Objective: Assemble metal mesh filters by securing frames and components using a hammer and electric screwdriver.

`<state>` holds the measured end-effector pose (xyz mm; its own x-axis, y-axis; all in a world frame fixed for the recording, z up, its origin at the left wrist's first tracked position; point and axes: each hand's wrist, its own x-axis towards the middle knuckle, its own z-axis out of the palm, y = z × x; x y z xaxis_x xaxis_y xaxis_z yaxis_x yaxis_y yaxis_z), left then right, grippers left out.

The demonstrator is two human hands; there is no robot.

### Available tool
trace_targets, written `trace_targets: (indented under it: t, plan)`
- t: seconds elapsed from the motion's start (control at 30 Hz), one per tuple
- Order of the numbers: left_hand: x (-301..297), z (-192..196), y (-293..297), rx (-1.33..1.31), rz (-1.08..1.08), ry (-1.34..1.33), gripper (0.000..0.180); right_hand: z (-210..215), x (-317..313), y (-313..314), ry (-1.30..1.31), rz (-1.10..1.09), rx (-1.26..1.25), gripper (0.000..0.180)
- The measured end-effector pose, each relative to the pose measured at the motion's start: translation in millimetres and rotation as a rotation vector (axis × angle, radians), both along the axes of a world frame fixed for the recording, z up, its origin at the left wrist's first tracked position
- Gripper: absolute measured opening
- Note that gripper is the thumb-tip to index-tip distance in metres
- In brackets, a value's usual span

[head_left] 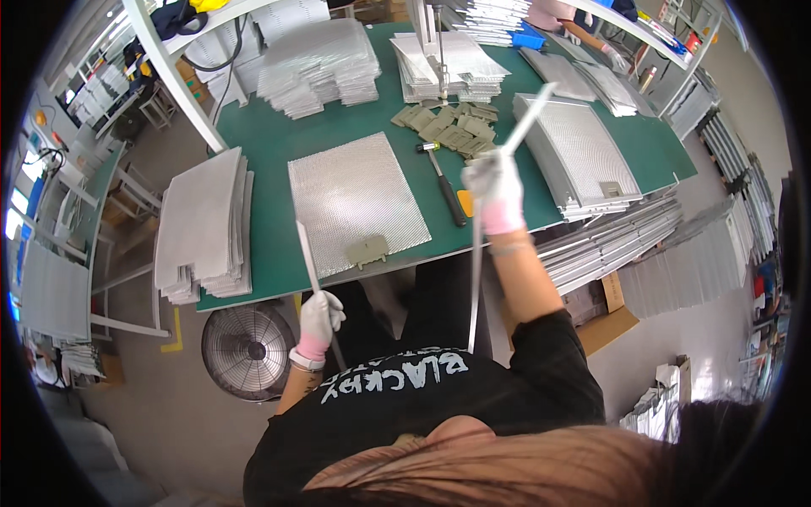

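My left hand (320, 318), in a white glove with a pink cuff, is closed around a thin pale metal strip (307, 256) at the table's front edge. The strip's upper end overlaps the silvery mesh sheet (355, 196), which lies flat with an olive-grey plastic plate (367, 251) on its near edge. Raised over the table's right half, my gloved right hand (497, 184) grips a long pale metal strip (534, 114). A length shows above the hand and another hangs below it; whether they are one bent piece cannot be told. A mallet (448, 188) lies between the hands.
Olive-grey plates (452, 127) are heaped behind the mallet. Stacked sheets (201, 224) stand at the left, more mesh sheets (325, 63) at the back. Framed mesh panels (583, 152) are piled at the right. A floor fan (247, 351) stands below; a co-worker's gloved hand (615, 59) shows far right.
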<state>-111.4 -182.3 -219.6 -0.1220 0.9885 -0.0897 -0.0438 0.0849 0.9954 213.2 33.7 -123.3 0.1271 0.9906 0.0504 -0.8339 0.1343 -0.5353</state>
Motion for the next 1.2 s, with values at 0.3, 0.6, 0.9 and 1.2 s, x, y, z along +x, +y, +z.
trace_targets:
  t: [0.3,0.6,0.9,1.2]
  plan:
    - [53.2,-8.6,-18.3,0.406,0.149,0.556,0.061,-95.1,-48.5,-24.5,-0.571,0.460,-0.211,0.026]
    - [143.3,-23.9,44.4,0.000,-0.287,-0.794,0.044,-82.9,-39.1,-157.4,-1.071,0.243,0.006,0.054]
    - [136.6,-23.0,162.9,-0.056,0.009,-1.115,0.033,-100.8,-55.4,-145.8,-0.596,0.393,-0.131,0.051]
    - [136.9,-21.8,179.1,0.023,-0.004,-1.033,0.028,-96.2,-54.4,-149.3,-0.697,0.383,-0.140,0.050]
